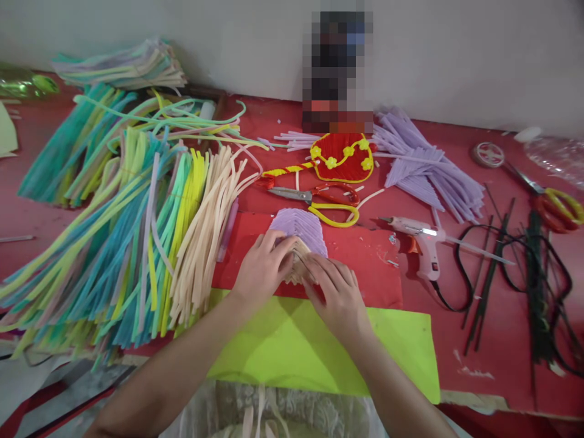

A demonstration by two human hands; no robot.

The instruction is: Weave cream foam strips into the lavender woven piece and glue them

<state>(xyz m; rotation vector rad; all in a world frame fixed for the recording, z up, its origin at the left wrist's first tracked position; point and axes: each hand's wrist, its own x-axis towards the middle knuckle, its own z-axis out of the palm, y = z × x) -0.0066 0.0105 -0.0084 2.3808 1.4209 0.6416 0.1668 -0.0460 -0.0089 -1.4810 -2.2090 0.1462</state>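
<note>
A leaf-shaped piece of pipe cleaners [298, 226], lilac at the far end and beige towards me, lies on a red board [378, 277]. My left hand [264, 264] grips its left side, thumb and fingers closed at the beige part. From the right, my right hand [337, 289] has its bent fingers closed on the beige edge. My fingers hide part of the beige rows. Just beyond the piece lie scissors [319, 198] with red and yellow handles. A red pipe-cleaner fan [342, 173] with yellow flowers rests behind them.
Bundles of coloured pipe cleaners [123, 243] cover the left side, with beige ones [205, 237] nearest. Lilac pipe cleaners [424, 161] lie at the back right. A pink glue gun [424, 243] with a black cord, dark green stems [541, 292] and more scissors [547, 198] lie right. A yellow-green sheet [292, 347] lies in front.
</note>
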